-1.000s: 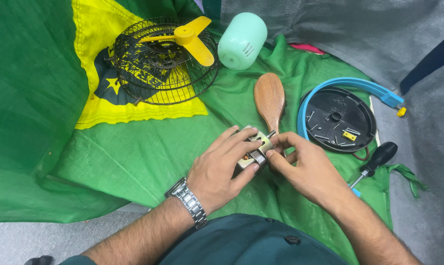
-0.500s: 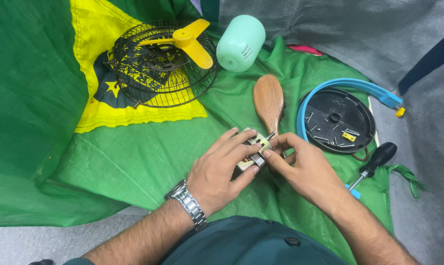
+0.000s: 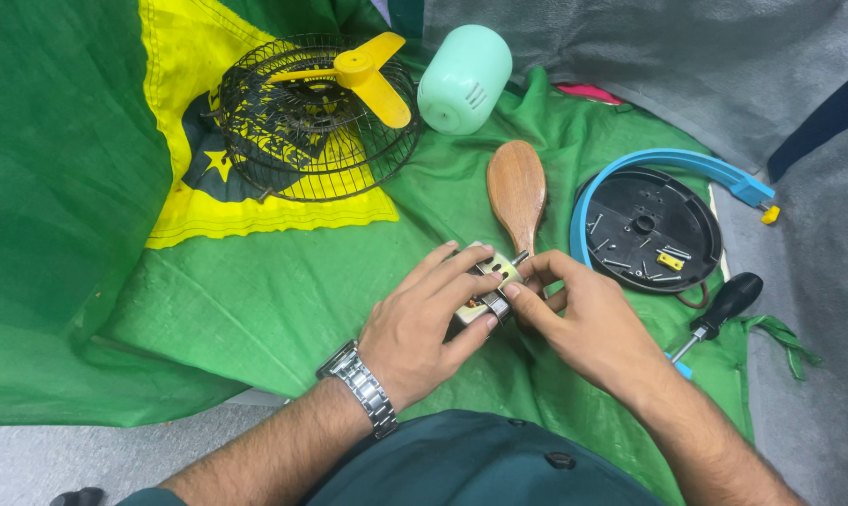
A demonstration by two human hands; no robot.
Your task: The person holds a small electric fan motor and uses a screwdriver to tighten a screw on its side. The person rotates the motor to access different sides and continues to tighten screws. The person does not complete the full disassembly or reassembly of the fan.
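My left hand [image 3: 422, 323], with a metal wristwatch [image 3: 360, 386] on the wrist, grips a small pale motor part with metal fittings [image 3: 487, 281] over the green cloth. My right hand [image 3: 583, 323] meets it from the right, and its fingertips pinch the same part at its right end. Most of the part is hidden under my fingers. A brown wooden paddle-shaped piece [image 3: 516, 190] lies just beyond the hands, almost touching the part.
A black wire fan cage [image 3: 283, 150] with a yellow blade [image 3: 368, 75] sits at the back left beside a mint-green housing [image 3: 463, 80]. To the right lie a black round base with screws in it [image 3: 644, 230], a blue curved piece [image 3: 686, 161] and a black-handled screwdriver [image 3: 719, 309].
Both hands stay closed on the small part; the fingers have shifted only slightly. The view has drifted a little.
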